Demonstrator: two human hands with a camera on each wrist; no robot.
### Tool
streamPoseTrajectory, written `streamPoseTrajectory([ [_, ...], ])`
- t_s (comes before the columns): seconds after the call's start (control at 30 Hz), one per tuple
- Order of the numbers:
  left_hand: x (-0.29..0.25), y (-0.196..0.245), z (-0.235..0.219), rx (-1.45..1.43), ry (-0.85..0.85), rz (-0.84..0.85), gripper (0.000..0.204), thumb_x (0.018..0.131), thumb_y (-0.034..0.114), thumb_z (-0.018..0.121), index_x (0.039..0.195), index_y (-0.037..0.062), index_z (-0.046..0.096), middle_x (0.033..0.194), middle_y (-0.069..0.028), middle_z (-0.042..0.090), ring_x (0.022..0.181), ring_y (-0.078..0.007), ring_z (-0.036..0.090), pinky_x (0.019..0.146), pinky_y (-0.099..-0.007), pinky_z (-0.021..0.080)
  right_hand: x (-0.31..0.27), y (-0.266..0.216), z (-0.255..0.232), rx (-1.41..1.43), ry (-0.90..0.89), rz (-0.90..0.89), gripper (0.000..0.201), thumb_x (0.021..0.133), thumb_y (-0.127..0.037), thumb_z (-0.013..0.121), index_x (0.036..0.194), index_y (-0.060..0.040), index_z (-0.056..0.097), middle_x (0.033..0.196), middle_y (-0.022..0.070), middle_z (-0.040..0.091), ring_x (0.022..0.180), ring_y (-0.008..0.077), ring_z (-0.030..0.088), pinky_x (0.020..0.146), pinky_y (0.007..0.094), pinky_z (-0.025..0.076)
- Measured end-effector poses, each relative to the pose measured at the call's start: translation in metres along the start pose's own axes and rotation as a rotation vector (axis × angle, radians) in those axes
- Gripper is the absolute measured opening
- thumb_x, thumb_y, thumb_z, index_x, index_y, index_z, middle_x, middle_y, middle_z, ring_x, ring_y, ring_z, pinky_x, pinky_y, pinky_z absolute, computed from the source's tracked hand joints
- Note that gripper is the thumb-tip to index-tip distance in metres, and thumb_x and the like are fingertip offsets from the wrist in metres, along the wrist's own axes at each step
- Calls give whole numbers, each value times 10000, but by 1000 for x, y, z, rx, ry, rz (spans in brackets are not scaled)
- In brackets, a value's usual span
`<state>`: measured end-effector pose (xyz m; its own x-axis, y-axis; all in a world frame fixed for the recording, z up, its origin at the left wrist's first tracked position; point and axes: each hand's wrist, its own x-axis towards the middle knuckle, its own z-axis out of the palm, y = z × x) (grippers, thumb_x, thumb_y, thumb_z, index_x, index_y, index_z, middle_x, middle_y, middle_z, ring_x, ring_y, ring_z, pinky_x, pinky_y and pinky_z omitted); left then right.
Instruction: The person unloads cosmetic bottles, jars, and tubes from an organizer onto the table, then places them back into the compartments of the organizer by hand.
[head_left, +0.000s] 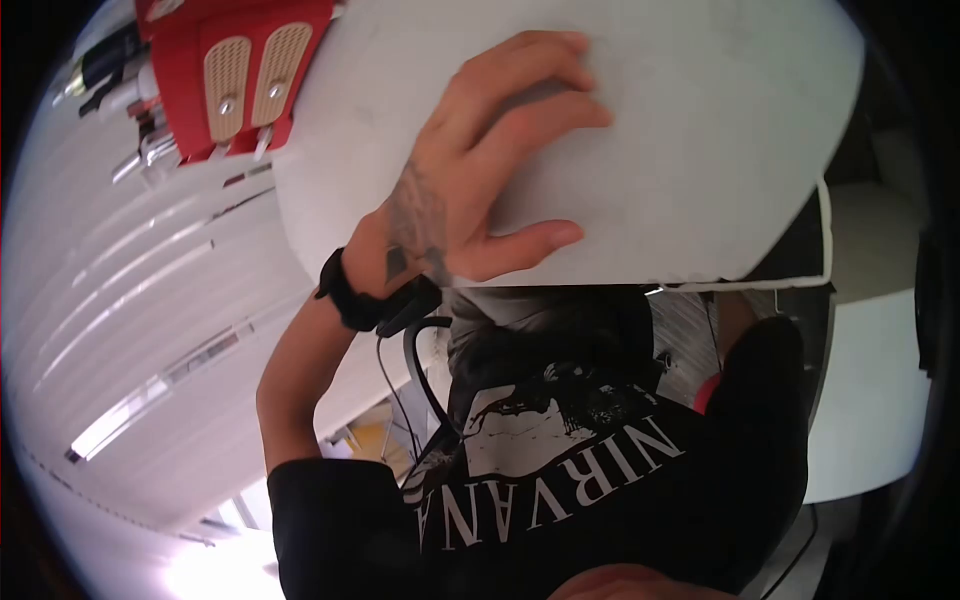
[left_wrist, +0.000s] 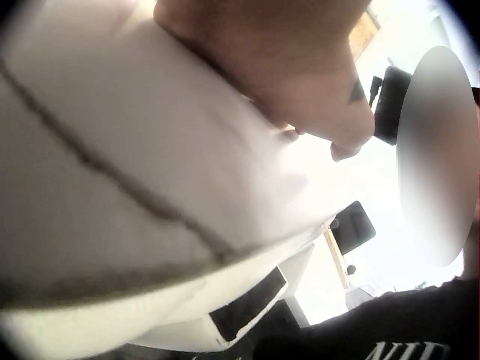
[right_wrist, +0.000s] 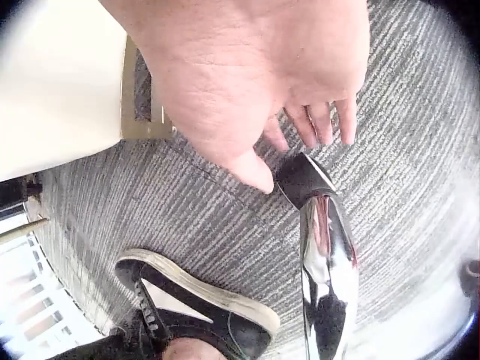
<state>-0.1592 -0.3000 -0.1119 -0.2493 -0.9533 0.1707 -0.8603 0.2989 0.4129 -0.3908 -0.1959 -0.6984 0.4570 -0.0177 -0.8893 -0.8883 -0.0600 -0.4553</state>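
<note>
My left hand (head_left: 490, 150) rests palm down on the white tabletop (head_left: 700, 130), its fingers apart and a little bent, the thumb pointing right. It holds nothing. A black band (head_left: 350, 295) circles that wrist. In the left wrist view the same hand (left_wrist: 292, 67) shows from its underside, low over the white surface. Below the table, my right hand (right_wrist: 255, 75) hangs loosely with bare fingers above the grey striped carpet (right_wrist: 202, 217). Just below its fingertips in this view is the black end of a chrome metal leg (right_wrist: 330, 262). The head view shows only part of the right arm (head_left: 738, 318).
A red object with two beige perforated strips (head_left: 228, 90) lies at the table's upper left edge. Slatted white blinds (head_left: 130, 290) are on the left side. A black and white shoe (right_wrist: 199, 300) stands on the carpet. Another white surface (head_left: 860, 400) lies at the right.
</note>
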Motion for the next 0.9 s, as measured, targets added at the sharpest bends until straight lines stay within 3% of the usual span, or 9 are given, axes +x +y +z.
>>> streamPoseTrajectory([
  [0.07,2,-3,2,7,-9,32,680,939,529,610,1277,-61,593,1330,-249,489,1348,-476,495,1087,-564,425,9,2,-20,7,34,1,453,861,-401,594,1094,-54,769,1146,247,731,1046,397,713,873,495,562],
  [0.13,5,20,-1,-80,60,-93,539,769,284,753,1212,-11,662,1330,-224,555,1326,-417,523,1094,-466,427,-9,9,-22,1,41,12,454,862,-400,593,1096,-53,769,1149,247,730,1050,398,712,876,495,562],
  [0.27,-7,12,-3,118,-4,-93,680,954,561,567,1286,-32,586,1343,-242,504,1362,-444,487,1111,-529,398,-7,36,-26,-14,56,39,455,863,-400,592,1099,-53,768,1155,249,729,1058,399,711,880,495,561],
  [0.4,-5,7,1,82,43,-41,603,910,457,652,1275,-20,616,1364,-233,529,1334,-422,510,1091,-489,419,-9,73,0,31,48,88,456,864,-399,592,1102,-53,768,1161,250,727,1065,400,709,884,496,560],
  [0.63,-5,25,8,111,41,-212,698,997,603,475,1326,-11,519,1408,-245,458,1408,-454,430,1156,-585,327,-22,149,-49,271,252,226,458,866,-398,590,1108,-52,767,1171,252,725,1079,403,707,892,496,559],
  [0.67,-4,27,8,126,30,-223,696,1014,600,436,1346,-9,490,1441,-245,441,1441,-449,397,1183,-597,289,94,233,7,301,278,239,459,866,-398,590,1109,-52,767,1173,253,724,1081,403,706,893,496,559],
  [0.7,-3,27,10,127,36,-222,690,1018,596,426,1350,-6,484,1445,-238,437,1445,-446,390,1186,-599,283,104,241,13,254,351,145,450,872,-384,587,1107,-44,767,1182,254,721,1104,402,700,926,497,550],
  [0.77,-4,28,10,139,33,-242,684,1025,597,422,1363,4,469,1462,-221,426,1461,-437,367,1191,-593,282,108,252,16,112,337,61,495,906,-466,579,1074,-40,769,1097,238,741,1029,427,704,920,539,518],
  [0.9,-3,27,12,105,65,-258,700,1021,629,436,1372,24,466,1470,-203,429,1469,-422,360,1201,-589,274,27,201,13,329,322,265,344,897,-337,618,993,-57,794,985,213,761,959,378,737,818,511,578],
])
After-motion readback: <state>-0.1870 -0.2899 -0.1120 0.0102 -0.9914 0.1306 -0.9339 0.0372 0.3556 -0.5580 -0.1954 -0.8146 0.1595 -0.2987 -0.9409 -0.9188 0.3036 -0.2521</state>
